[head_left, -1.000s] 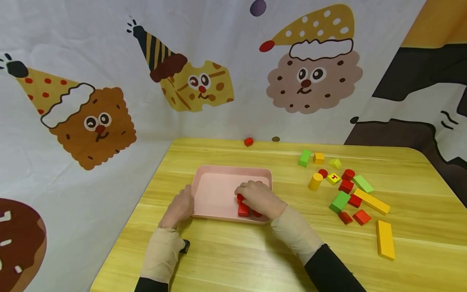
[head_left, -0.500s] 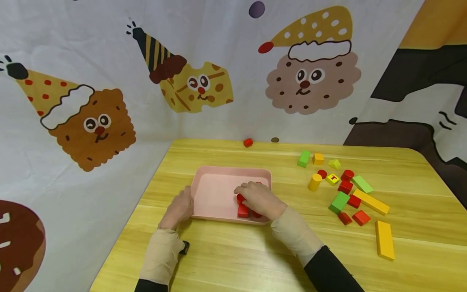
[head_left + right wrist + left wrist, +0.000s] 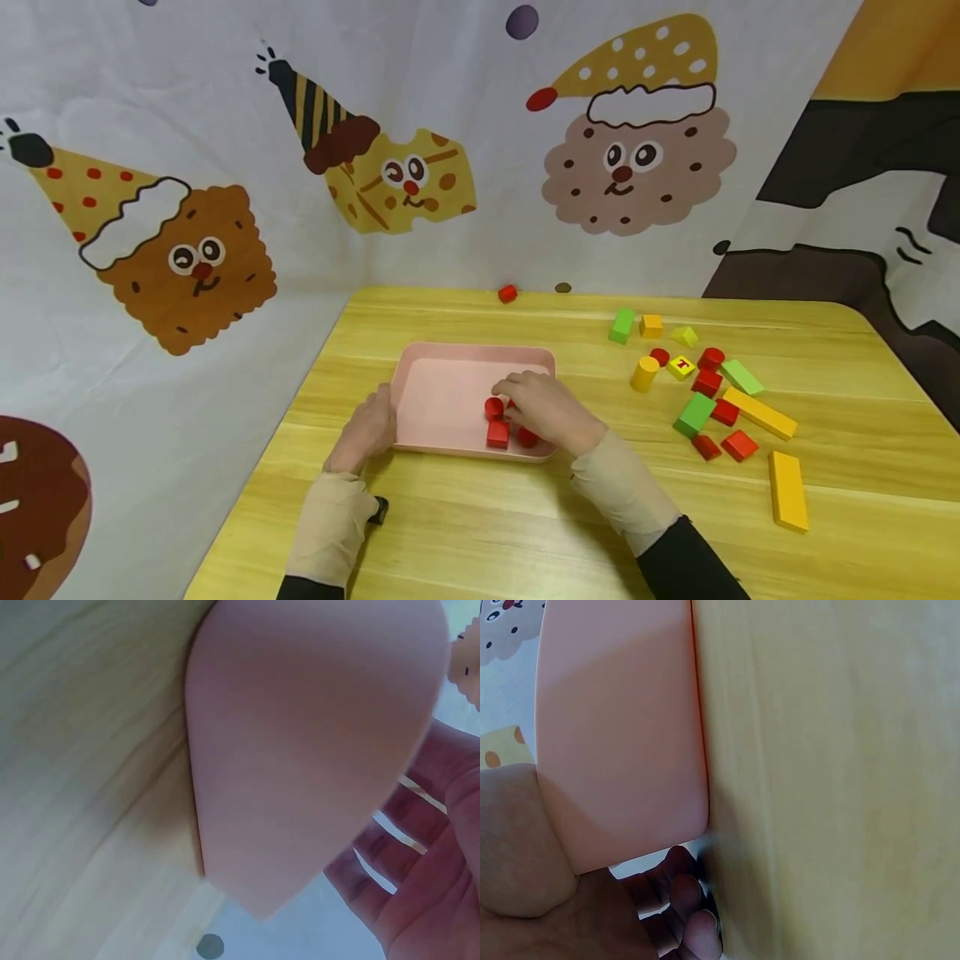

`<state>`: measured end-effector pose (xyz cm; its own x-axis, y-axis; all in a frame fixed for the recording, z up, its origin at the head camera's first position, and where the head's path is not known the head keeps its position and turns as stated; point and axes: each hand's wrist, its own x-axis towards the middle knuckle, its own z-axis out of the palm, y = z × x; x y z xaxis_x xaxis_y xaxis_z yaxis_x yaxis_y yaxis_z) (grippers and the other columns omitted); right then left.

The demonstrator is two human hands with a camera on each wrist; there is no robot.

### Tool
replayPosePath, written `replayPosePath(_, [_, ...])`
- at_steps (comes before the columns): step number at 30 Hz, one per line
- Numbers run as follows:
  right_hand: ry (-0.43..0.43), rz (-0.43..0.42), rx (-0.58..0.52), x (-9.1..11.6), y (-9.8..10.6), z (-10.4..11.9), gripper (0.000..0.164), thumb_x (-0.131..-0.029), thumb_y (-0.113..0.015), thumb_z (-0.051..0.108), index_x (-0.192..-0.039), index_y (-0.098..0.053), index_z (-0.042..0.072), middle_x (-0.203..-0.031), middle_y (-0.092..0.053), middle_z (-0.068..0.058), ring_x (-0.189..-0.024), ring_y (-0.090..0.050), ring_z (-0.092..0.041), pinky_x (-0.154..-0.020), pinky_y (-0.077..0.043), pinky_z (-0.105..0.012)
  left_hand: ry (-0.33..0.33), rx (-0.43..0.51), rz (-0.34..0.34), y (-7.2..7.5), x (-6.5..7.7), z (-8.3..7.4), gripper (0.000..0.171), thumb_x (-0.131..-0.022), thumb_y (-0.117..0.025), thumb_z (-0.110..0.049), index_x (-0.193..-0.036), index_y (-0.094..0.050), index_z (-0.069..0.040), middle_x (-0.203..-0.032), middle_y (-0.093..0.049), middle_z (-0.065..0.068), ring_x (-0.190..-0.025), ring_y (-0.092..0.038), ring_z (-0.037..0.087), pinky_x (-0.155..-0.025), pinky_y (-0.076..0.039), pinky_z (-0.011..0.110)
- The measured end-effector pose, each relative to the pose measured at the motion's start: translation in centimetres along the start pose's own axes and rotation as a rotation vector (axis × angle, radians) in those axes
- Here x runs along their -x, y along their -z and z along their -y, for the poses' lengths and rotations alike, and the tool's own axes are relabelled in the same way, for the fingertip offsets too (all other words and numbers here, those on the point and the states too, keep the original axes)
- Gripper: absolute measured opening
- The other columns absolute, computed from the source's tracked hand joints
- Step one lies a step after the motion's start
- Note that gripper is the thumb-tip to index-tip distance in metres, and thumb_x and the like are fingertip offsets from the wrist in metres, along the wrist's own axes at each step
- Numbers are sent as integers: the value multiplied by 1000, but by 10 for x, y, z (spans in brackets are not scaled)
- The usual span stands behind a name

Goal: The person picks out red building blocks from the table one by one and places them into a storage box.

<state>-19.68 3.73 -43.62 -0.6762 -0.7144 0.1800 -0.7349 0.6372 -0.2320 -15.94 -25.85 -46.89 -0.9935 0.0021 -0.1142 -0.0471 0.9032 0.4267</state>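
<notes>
The pink tray (image 3: pixel 442 400) lies on the table with several red blocks in its right half. Its left end is gripped by my left hand (image 3: pixel 365 429); in the left wrist view the thumb (image 3: pixel 514 840) lies over the rim and the curled fingers (image 3: pixel 684 896) are outside the wall. My right hand (image 3: pixel 551 408) hovers over the tray's right side, its fingers (image 3: pixel 409 817) spread and loosely bent. Beside its fingertips stands a red cylinder (image 3: pixel 493 407), with a red block (image 3: pixel 497 434) just in front. Another red piece (image 3: pixel 527 437) shows under the hand, which hides part of the group.
Right of the tray lie scattered blocks, among them a yellow cylinder (image 3: pixel 645 374), a green block (image 3: pixel 694 414), a long yellow block (image 3: pixel 787 491) and a red block (image 3: pixel 739 445). A lone red block (image 3: pixel 507 293) sits at the table's back edge, before a printed cloth (image 3: pixel 450 250).
My right hand has lifted and shifted slightly right, off the red cylinder, which now shows more fully. The left hand stays at the tray's left end. The head view has shifted a little.
</notes>
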Motion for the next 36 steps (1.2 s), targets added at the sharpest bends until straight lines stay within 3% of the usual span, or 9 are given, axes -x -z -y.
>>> replayPosePath(9, [-40,-3,-5,14,13,-1,35,-82,-79,13,-115,-68,9,-107,-66,-2,-96,-61,-21,-86,-50,-36,16,0,5,0,0,-2,23,-102,-33,-8,-120,-42,3,-94,-54,17,-80,-55,31,-70,-46,50])
replayPosePath(22, [-75,-48,-40,37,25,-8,32,-82,-79,15,-112,-70,10,-108,-67,-3,-97,-62,-21,-84,-50,-39,16,-13,-7,-1,1,-1,26,-101,-35,-7,-123,-42,5,-98,-55,21,-86,-57,35,-73,-47,51])
replayPosePath(30, [-106,-60,-40,46,33,-8,32,-83,-78,17,-113,-69,15,-111,-67,0,-86,-58,-15,-80,-50,-36,34,3,12,-3,0,0,29,-102,-32,-8,-127,-39,4,-104,-54,22,-90,-57,36,-75,-46,52])
replayPosePath(36, [-105,-97,-11,56,38,-6,36,-81,-80,18,-115,-68,12,-110,-67,-2,-96,-62,-20,-84,-50,-39,27,-9,7,-3,-1,0,27,-102,-32,-8,-125,-40,4,-101,-55,20,-87,-56,33,-74,-46,51])
